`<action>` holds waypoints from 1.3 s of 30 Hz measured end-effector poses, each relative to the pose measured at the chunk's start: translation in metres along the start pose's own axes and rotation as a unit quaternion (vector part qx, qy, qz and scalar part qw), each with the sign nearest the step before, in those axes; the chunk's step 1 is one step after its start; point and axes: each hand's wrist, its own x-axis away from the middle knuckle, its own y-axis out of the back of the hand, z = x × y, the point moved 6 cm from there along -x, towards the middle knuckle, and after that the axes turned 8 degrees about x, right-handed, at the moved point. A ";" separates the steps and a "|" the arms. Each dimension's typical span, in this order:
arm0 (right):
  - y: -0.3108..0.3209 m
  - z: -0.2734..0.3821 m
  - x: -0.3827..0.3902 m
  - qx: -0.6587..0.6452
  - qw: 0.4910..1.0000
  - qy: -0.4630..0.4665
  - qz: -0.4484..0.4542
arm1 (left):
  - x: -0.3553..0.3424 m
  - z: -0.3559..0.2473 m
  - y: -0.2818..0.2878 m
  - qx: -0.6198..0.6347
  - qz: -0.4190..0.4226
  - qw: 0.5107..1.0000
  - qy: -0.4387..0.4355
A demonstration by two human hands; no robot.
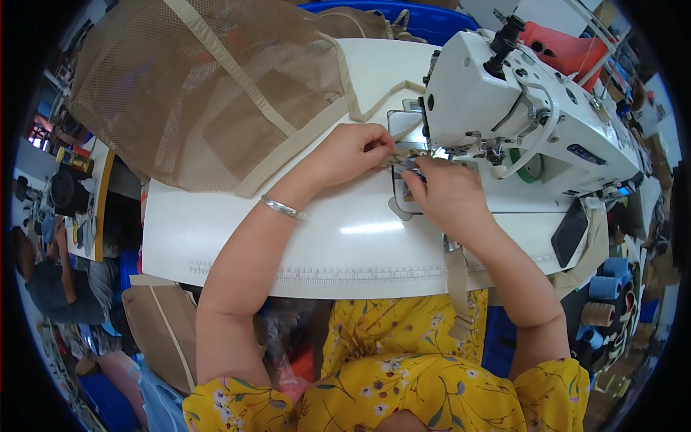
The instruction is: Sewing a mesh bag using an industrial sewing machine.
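A white sewing machine [479,93] stands on the right of the white table. Just left of its needle area, my left hand [353,153] is closed, thumb and fingers pinching a narrow beige strip [404,154]. My right hand [453,189] is closed on the same strip close to the presser foot, its fingertips partly hidden beside the metal plate. From behind the needle area, the strip curves back toward a brown mesh bag [209,108] with beige trim, spread over the table's left. Below my right hand, a beige tape [457,288] hangs over the front edge.
A dark phone [569,232] lies at the table's right end, near thread spools [604,288]. A printed ruler [324,273] runs along the front edge. Brown fabric pieces [160,327] hang at lower left. Another person [65,281] sits at far left. A blue bin [410,20] stands behind.
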 end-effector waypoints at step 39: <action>0.005 -0.007 0.004 -0.068 0.998 -0.013 -0.003 | 0.001 0.001 -0.004 0.145 0.069 0.987 0.010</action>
